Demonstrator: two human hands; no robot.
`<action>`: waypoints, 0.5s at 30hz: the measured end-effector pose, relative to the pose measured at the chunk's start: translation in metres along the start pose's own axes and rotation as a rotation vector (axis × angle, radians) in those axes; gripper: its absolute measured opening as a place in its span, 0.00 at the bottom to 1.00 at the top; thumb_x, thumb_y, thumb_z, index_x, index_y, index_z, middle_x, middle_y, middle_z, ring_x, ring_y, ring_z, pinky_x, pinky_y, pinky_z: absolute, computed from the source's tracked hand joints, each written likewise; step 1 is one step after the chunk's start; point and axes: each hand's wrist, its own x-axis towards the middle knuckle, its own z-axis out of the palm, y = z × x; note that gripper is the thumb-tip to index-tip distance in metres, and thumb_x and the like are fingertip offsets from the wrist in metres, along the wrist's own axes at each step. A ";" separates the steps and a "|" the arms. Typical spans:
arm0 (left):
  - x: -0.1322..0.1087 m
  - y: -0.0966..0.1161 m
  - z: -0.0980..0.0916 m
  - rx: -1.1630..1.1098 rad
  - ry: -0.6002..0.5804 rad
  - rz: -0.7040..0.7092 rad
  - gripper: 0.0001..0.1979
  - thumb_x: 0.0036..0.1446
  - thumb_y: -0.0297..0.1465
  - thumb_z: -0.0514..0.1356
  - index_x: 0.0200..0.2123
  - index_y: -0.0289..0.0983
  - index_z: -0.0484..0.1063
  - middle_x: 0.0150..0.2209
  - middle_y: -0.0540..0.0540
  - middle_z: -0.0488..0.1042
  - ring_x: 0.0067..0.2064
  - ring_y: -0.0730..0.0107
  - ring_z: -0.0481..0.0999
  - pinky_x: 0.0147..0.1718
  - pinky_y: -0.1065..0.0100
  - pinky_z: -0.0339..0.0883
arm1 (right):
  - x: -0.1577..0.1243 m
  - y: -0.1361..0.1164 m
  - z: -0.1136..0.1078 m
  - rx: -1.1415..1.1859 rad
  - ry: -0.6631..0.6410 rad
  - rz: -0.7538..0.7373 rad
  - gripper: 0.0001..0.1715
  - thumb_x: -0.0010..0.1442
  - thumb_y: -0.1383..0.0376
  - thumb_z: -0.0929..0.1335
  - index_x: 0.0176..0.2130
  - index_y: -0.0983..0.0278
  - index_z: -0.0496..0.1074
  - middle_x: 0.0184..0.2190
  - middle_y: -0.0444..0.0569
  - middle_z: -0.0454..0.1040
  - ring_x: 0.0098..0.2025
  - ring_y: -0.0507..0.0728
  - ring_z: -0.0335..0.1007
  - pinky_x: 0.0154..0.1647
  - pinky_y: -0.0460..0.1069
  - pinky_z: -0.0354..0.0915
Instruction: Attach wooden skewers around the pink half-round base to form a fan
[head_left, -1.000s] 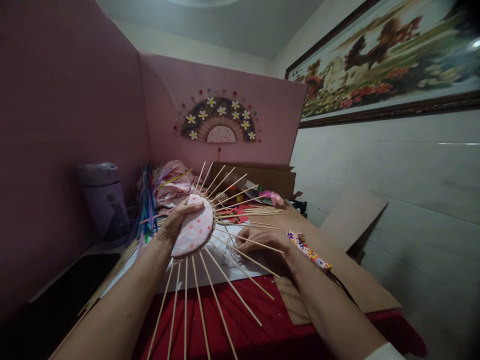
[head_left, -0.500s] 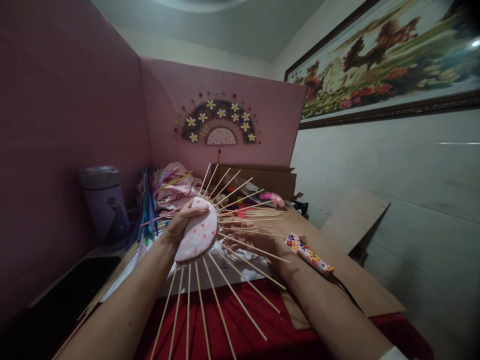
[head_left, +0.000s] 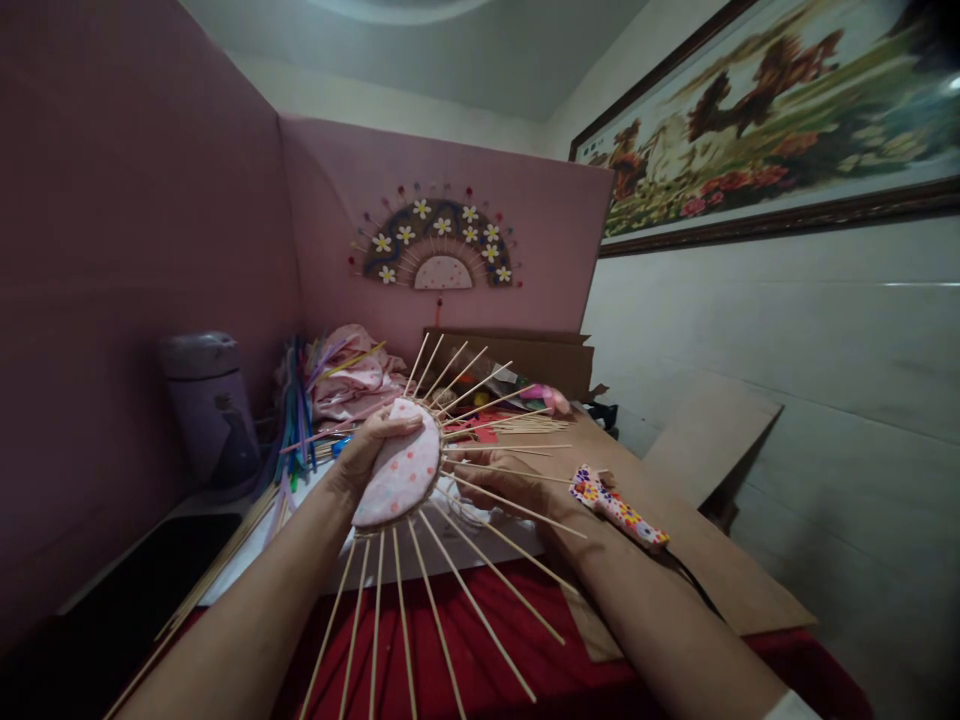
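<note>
cloth (head_left: pixel 480 670): red, nearest, under both forearms.
skewers (head_left: pixel 465 600): bare, fanned out like spokes, lower ones over the cloth.
left hand (head_left: pixel 360 455): clamped on pad (head_left: pixel 401 470), thumb across its top edge.
pad: pink, dotted, hub of the skewers, held tilted above the table.
right hand (head_left: pixel 510 480): behind the skewers, fingers loosely bent; grasp not discernible.
progress: spokes apparently all set. Nothing woven between them, unlike wall fan (head_left: pixel 435 245).

The left forearm runs from 7 o'clock toward 1 o'clock. The left hand (head_left: pixel 365 457) is raised near centre, thumb laid over the top and fingers behind, clamped on a disc (head_left: pixel 401 472). The right forearm runs from 5 o'clock toward 11. The right hand (head_left: pixel 514 485) sits at 3 o'clock of the left, palm down, fingers pointing to 9 o'clock, its grip unclear.
</note>
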 end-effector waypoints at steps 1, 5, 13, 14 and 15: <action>-0.001 0.000 0.002 0.002 0.007 -0.010 0.06 0.43 0.22 0.61 0.27 0.32 0.68 0.20 0.47 0.74 0.18 0.71 0.72 0.17 0.73 0.66 | -0.002 -0.002 0.002 -0.018 0.001 0.008 0.15 0.45 0.63 0.72 0.36 0.64 0.71 0.18 0.38 0.60 0.17 0.44 0.46 0.15 0.43 0.42; -0.002 0.000 0.006 -0.012 0.041 -0.037 0.05 0.43 0.20 0.60 0.26 0.32 0.68 0.20 0.46 0.74 0.18 0.70 0.72 0.17 0.74 0.66 | -0.007 -0.010 0.008 -0.082 0.031 0.031 0.15 0.43 0.65 0.72 0.34 0.65 0.71 0.23 0.41 0.66 0.20 0.44 0.51 0.18 0.43 0.46; -0.003 -0.002 0.005 -0.056 0.019 -0.078 0.06 0.43 0.20 0.60 0.28 0.32 0.68 0.21 0.45 0.75 0.19 0.68 0.74 0.17 0.72 0.67 | -0.008 -0.011 0.012 -0.218 0.059 0.015 0.11 0.48 0.66 0.68 0.35 0.64 0.72 0.21 0.41 0.64 0.20 0.45 0.49 0.19 0.43 0.46; -0.003 -0.002 0.005 -0.060 0.020 -0.080 0.06 0.43 0.20 0.60 0.28 0.33 0.67 0.21 0.45 0.75 0.19 0.67 0.74 0.17 0.72 0.67 | -0.008 -0.010 0.012 -0.238 0.075 0.013 0.11 0.48 0.65 0.68 0.35 0.64 0.72 0.22 0.41 0.65 0.20 0.45 0.49 0.19 0.43 0.47; -0.003 -0.002 0.005 -0.062 0.023 -0.088 0.07 0.43 0.20 0.60 0.28 0.33 0.67 0.21 0.45 0.75 0.19 0.67 0.74 0.17 0.72 0.68 | -0.009 -0.010 0.012 -0.252 0.094 0.008 0.11 0.47 0.65 0.68 0.34 0.64 0.73 0.22 0.42 0.66 0.20 0.46 0.50 0.19 0.43 0.48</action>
